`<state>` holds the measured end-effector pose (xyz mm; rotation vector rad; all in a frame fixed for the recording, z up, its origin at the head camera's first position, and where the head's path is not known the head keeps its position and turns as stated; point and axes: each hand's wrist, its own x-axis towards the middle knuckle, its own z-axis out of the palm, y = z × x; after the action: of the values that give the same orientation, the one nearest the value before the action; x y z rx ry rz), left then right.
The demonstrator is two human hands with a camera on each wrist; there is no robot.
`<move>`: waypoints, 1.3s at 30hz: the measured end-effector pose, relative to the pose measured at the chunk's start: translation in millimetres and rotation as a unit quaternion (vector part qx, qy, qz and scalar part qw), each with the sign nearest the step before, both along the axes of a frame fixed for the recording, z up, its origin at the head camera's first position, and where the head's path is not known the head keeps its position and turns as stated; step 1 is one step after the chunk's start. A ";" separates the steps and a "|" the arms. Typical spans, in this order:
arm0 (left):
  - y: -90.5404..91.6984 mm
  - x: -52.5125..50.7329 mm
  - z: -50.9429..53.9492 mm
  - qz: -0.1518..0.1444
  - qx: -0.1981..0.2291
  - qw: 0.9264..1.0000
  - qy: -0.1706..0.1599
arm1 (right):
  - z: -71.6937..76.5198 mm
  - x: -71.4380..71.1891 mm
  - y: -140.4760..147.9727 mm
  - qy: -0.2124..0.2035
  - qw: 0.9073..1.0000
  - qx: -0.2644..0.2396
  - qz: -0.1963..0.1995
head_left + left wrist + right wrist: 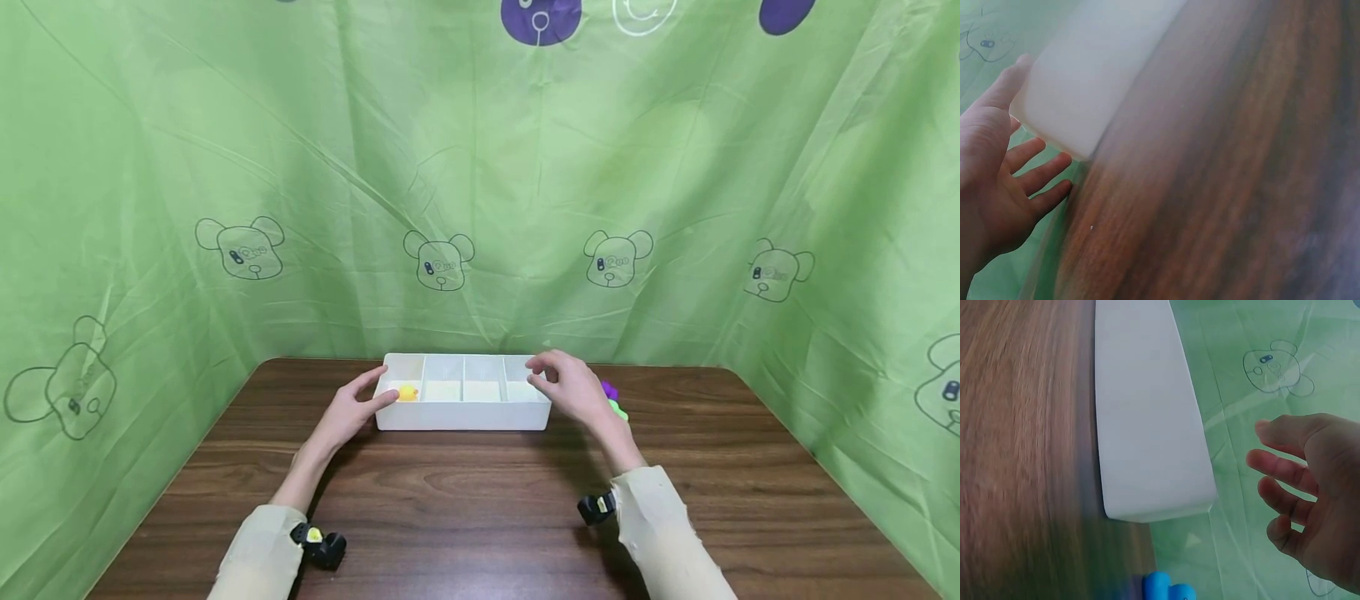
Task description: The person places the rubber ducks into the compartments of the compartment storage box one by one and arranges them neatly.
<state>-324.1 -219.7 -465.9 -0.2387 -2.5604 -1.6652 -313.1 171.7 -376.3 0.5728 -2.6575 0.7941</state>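
Cloth (517,158), green and printed with bear faces, fills the upper part of the head view, above a dark wooden table (450,500) across the lower part. Just below the middle of that frame we find a white tray (462,416) with four compartments in a row. We take it for thin, stiff plastic, light and smooth, apt to slide if nudged, so its end walls look the best hold. At its left end the left hand (351,414) is spread wide, thumb apart from the fingers; we cannot tell whether it presses on the rim. Over its right end the right hand (572,385) hangs with fingers bent and a moderate gap to the thumb, holding nothing that we can see. At the bottom edge of the right wrist view sits a blue toy (1159,587), and just beside the right hand in the head view peek a purple toy (610,389) and a green toy (618,409), all partly visible. A yellow toy (407,393) lies in the leftmost compartment, near the left thumb; we judge these toys light and slightly yielding, best pinched by their rounded sides.
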 end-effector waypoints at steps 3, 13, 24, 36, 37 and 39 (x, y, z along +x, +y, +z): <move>1.0 -0.4 0.4 -0.002 -0.002 1.000 -0.001 | -1.3 0.8 6.6 -0.004 1.000 -0.007 -0.004; -0.6 3.1 0.8 -0.002 -0.011 1.000 -0.009 | -14.2 0.5 17.0 -0.022 1.000 -0.020 -0.009; 0.4 3.8 4.3 0.008 -0.018 1.000 -0.015 | -10.1 3.7 27.5 -0.034 0.998 -0.032 -0.037; -1.9 6.2 6.2 0.001 -0.003 1.000 -0.017 | -13.5 5.5 41.2 -0.041 0.997 -0.048 -0.038; -1.7 5.8 6.2 0.000 -0.003 1.000 -0.018 | -13.8 5.4 42.3 -0.041 0.997 -0.049 -0.038; -1.2 5.2 6.3 -0.001 -0.005 1.000 -0.018 | -14.4 5.0 44.5 -0.042 0.997 -0.049 -0.037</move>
<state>-318.9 -220.9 -459.6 -0.2135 -2.5957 -1.6733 -308.1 216.2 -390.7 0.4215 -2.6791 0.9395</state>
